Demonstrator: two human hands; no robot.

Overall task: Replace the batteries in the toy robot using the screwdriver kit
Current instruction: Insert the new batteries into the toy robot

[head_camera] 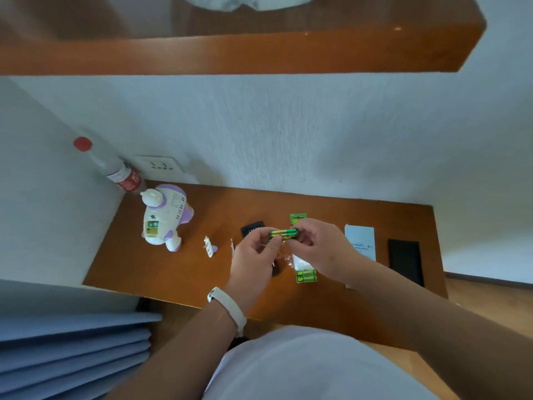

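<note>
Batteries (284,234): left hand (253,256), right hand (318,249) pinch above desk (184,272).

Green-gold batteries (284,234); white-purple toy robot (165,216); red-capped bottle (115,168); orange-brown desk (184,272).

Even, diffuse daylight, moderately bright; source not in view. White wall (288,125) reads cool blue-grey, desk (360,215) saturated orange. Shadows soft with undefined edges, darkest under the desk's near edge. Small specular spots at the shelf (259,54) corner, broad sheen across its top; thin highlight on the batteries (284,233). Strong wide-angle bending: the shelf edge bows, the bottle (115,168) leans inward. Overall soft focus; shirt (302,368) at bottom blurred, print on paper (360,241) unreadable.
</note>
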